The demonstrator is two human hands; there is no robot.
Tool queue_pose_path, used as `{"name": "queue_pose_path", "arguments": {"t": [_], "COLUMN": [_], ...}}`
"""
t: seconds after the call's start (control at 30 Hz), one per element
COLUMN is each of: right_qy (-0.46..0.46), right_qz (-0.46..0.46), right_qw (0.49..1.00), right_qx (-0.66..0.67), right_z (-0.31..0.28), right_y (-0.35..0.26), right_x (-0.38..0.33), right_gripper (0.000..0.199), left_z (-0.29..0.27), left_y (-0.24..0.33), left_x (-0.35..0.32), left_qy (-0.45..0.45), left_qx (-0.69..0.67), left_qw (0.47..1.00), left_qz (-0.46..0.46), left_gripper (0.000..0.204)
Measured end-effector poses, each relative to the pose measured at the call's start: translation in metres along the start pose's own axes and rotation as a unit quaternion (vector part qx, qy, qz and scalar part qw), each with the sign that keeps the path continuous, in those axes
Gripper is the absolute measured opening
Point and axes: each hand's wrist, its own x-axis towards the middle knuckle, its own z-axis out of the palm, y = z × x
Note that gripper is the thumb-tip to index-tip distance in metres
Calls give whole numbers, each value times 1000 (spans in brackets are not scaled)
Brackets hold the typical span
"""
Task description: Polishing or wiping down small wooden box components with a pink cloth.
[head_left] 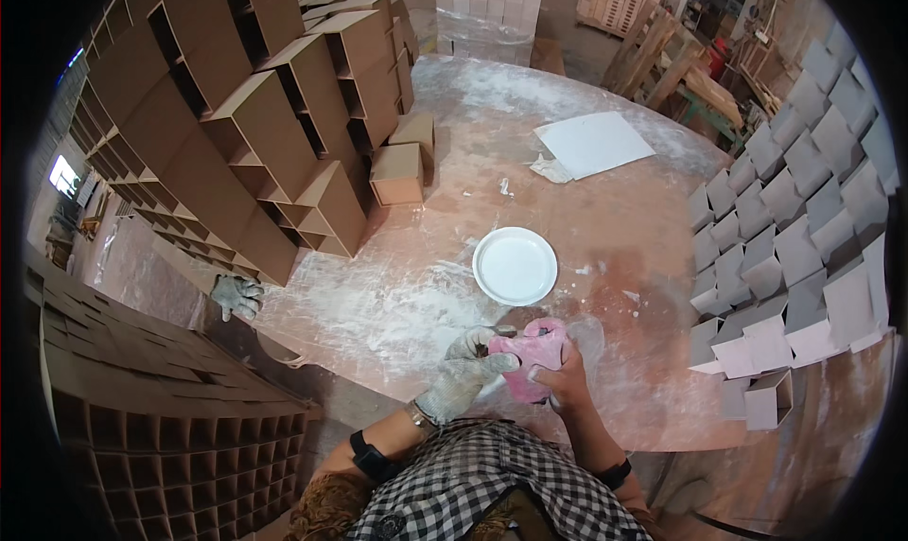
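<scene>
Glove [443,394], whitish and dusty, on the left hand [465,359], and straight into the action: thumb and fingers closed on the left side of a pink item [530,352]. Now across to the right hand [567,380], bare, gripping the right side of that same pink item, thumb laid over the front. Held between the two, then, at the near part of the surface [643,215] and just in front of the checked garment [492,475] (cloth or rubber, cannot tell from here). Just beyond, a round white dish [515,266], flat on the surface, near both hands. Farther out, a white sheet [598,144], with a crumpled pale scrap [549,169] right by its left side. White powder [397,305] spread wide, heavy to the left of the dish. And out at the left edge, well apart from both hands, a grey glove [236,297]! Along the left, tall stacks of brown boxes [274,115]; over to the right, tiers of grey-white boxes [785,229], set close together. On the wrists, a dark watch-like band [372,456] at left, a black strap [616,473] at right.
</scene>
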Motion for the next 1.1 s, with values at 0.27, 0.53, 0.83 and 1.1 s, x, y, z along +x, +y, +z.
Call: {"name": "queue_pose_path", "arguments": {"t": [0.27, 0.53, 0.83, 1.1], "right_qy": [-32, -101, -68, 39], "right_qz": [60, 104, 38, 79], "right_qw": [957, 972, 990, 983], "right_qx": [282, 186, 115, 161], "right_z": [4, -28, -29, -27], "right_y": [-23, 16, 28, 29], "right_x": [7, 15, 7, 26], "right_gripper": [49, 53, 59, 54], "left_z": [27, 21, 20, 18], "left_y": [16, 14, 17, 17], "left_x": [11, 30, 41, 30], "left_qy": [-28, -118, -78, -54], "left_qx": [-88, 151, 134, -24], "left_qw": [995, 977, 987, 994], "left_qz": [-25, 92, 32, -89], "left_gripper": [19, 40, 70, 54]}}
